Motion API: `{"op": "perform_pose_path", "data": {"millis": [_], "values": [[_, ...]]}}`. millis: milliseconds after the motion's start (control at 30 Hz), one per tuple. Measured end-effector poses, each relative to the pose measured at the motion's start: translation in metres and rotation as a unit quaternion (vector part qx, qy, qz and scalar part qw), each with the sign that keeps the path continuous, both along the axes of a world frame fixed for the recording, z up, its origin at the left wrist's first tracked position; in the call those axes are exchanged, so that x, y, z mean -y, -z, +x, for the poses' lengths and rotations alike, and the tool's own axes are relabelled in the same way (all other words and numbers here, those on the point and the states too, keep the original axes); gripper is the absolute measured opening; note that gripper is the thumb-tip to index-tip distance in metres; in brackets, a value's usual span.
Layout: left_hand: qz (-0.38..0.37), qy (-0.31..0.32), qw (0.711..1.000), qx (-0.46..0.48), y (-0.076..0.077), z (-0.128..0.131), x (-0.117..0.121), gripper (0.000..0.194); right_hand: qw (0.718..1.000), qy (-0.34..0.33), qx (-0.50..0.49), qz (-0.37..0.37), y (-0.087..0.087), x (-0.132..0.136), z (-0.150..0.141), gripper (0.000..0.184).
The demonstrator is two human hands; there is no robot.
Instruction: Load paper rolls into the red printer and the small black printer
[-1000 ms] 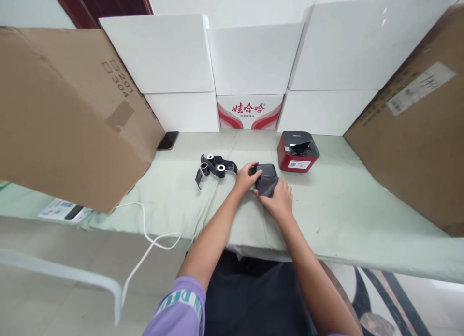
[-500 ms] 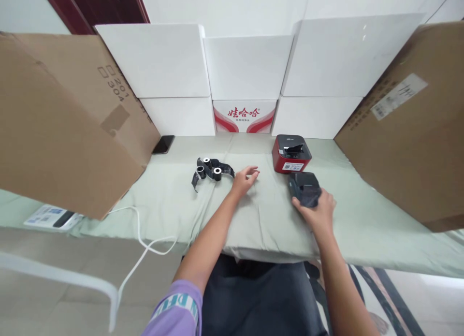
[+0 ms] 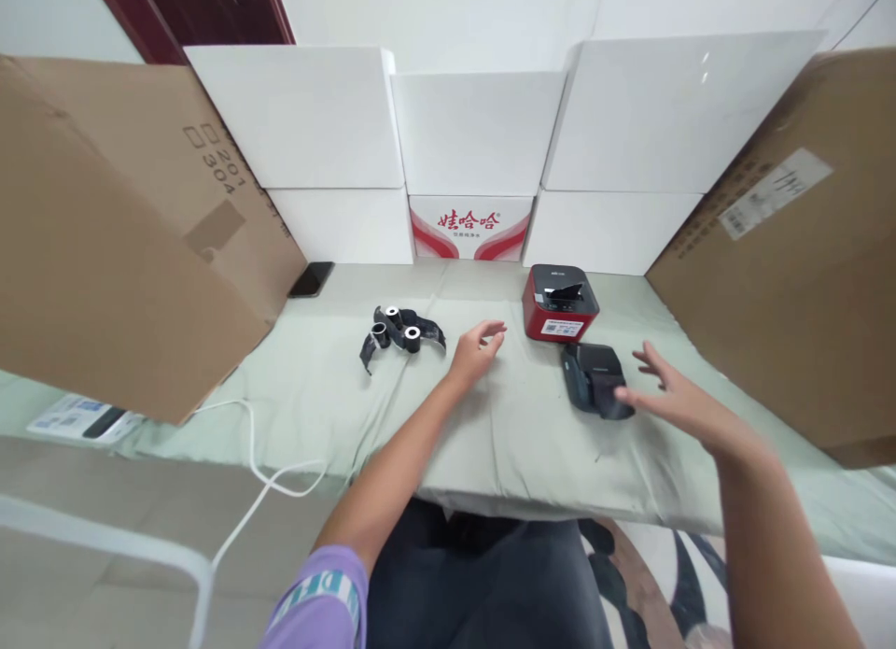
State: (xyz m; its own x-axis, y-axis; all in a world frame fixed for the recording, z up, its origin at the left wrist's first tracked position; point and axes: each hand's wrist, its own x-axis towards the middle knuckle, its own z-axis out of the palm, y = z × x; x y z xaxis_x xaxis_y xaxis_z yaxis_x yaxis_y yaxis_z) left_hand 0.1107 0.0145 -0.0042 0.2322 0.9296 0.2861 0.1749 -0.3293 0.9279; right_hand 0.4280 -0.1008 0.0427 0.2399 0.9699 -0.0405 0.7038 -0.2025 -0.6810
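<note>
My right hand [image 3: 665,392] is open just right of a black handheld device that looks like a portable printer [image 3: 595,378]. Its thumb reaches the device's right side; whether it touches cannot be made out. The device sits on the cloth in front of a red and black receipt printer [image 3: 560,303] with a dark slip sticking out of its top. My left hand [image 3: 478,350] holds nothing, its fingers loosely bent and apart above the cloth. To its left are several small black rolls [image 3: 412,339] with white cores and loose dark strips.
Large cardboard boxes [image 3: 126,229] [image 3: 805,285] flank the green-clothed table [image 3: 483,462]. White boxes [image 3: 483,135] form a wall behind. A dark phone [image 3: 312,280] lies by the left box. A white cable [image 3: 253,444] hangs over the front edge.
My right hand has let go of the black device, opened and drawn off to the right. The device now rests on the cloth. My left hand has hardly moved.
</note>
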Motion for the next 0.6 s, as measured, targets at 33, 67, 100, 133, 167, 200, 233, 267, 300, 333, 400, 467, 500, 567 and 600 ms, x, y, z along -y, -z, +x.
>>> {"op": "perform_pose_path", "data": {"millis": [33,67,100,133,167,200,233,267,300,333,400,467,500,567,600], "values": [[-0.018,0.003,1.000,0.012,-0.003,0.007,-0.005,0.030,0.999,0.003,-0.037,0.009,-0.009,-0.014,-0.002,0.109],[-0.040,0.008,0.999,0.019,-0.007,0.015,-0.012,0.033,0.997,0.025,-0.076,0.019,-0.016,-0.031,-0.006,0.096],[-0.062,0.013,0.998,0.021,-0.010,0.024,-0.022,0.037,0.993,0.050,-0.109,0.019,-0.020,-0.050,-0.012,0.087],[-0.085,0.016,0.996,0.021,-0.013,0.034,-0.032,0.042,0.988,0.066,-0.138,0.024,-0.021,-0.068,-0.017,0.081],[-0.108,0.015,0.994,0.020,-0.016,0.044,-0.043,0.046,0.983,0.070,-0.163,0.037,-0.021,-0.086,-0.022,0.077],[-0.131,0.012,0.991,0.020,-0.020,0.055,-0.053,0.049,0.979,0.050,-0.195,0.042,-0.018,-0.101,-0.026,0.071],[-0.151,0.011,0.988,0.025,-0.023,0.065,-0.063,0.050,0.972,0.012,-0.230,0.037,-0.015,-0.114,-0.028,0.068],[-0.168,0.013,0.985,0.031,-0.026,0.074,-0.070,0.049,0.966,-0.030,-0.256,0.032,-0.012,-0.123,-0.030,0.067],[-0.179,0.021,0.983,0.039,-0.028,0.082,-0.075,0.046,0.959,-0.071,-0.273,0.024,-0.009,-0.129,-0.030,0.069],[-0.185,0.030,0.981,0.047,-0.031,0.087,-0.078,0.043,0.955,-0.102,-0.277,0.018,-0.007,-0.132,-0.030,0.073],[-0.189,0.042,0.980,0.055,-0.034,0.092,-0.079,0.038,0.957,-0.129,-0.257,0.019,-0.008,-0.131,-0.032,0.086],[-0.185,0.036,0.980,0.057,-0.036,0.085,-0.074,0.034,0.961,-0.139,-0.236,0.034,-0.012,-0.127,-0.038,0.091],[-0.181,0.029,0.982,0.056,-0.036,0.078,-0.070,0.034,0.960,-0.149,-0.233,0.046,-0.016,-0.125,-0.044,0.091],[-0.160,0.012,0.986,0.051,-0.038,0.060,-0.061,0.033,0.953,-0.177,-0.230,0.084,-0.022,-0.120,-0.059,0.087],[-0.144,0.003,0.988,0.046,-0.039,0.048,-0.055,0.032,0.951,-0.188,-0.224,0.105,-0.024,-0.117,-0.067,0.085]]}}
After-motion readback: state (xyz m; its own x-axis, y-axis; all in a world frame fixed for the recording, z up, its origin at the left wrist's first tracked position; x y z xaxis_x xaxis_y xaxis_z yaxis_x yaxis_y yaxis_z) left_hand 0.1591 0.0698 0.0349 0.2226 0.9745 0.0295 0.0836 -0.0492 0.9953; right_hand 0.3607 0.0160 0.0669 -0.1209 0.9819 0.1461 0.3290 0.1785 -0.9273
